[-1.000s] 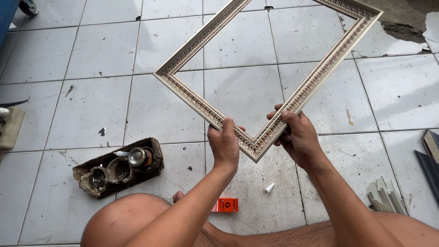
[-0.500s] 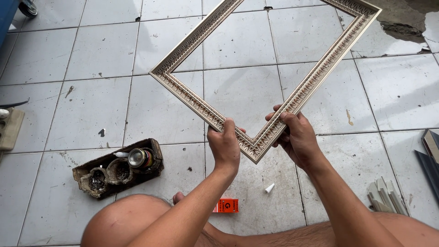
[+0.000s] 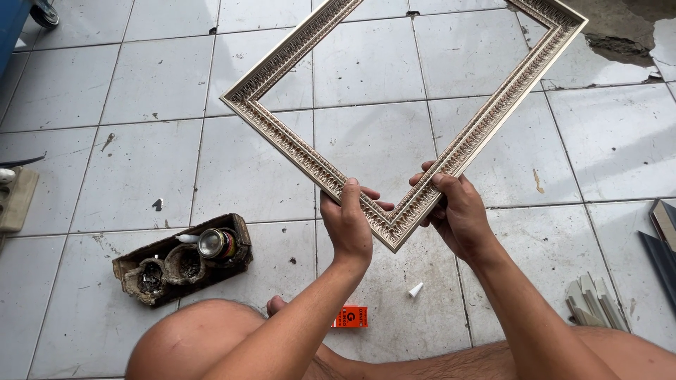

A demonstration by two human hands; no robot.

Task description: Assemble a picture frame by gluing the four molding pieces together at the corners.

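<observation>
- The frame, ornate, pale gold and cream, is held up over the floor, turned like a diamond with its nearest corner pointing at 6 o'clock.
- The left hand is closed on the frame's lower-left rail just beside that corner, thumb on the carved face, fingers wrapped behind.
- The right hand is closed on the lower-right rail at the same corner, fingertips pressing the face, palm behind.
- The two hands sit near each other, the corner between them.
- The frame's far corner at 12 o'clock runs out of view; its right corner reaches toward 1 o'clock.
- Through the frame's opening the grey tiles show.
- At 8 o'clock from the hands, a dirty wooden tray lies on the floor with a small tin and crusted cups in it.
- Below the hands, at 6 o'clock, an orange box and a small white cap lie on the tiles.
- At 4 o'clock, a bundle of pale strips lies on the floor; dark moulding pieces sit at 3 o'clock by the edge.
</observation>
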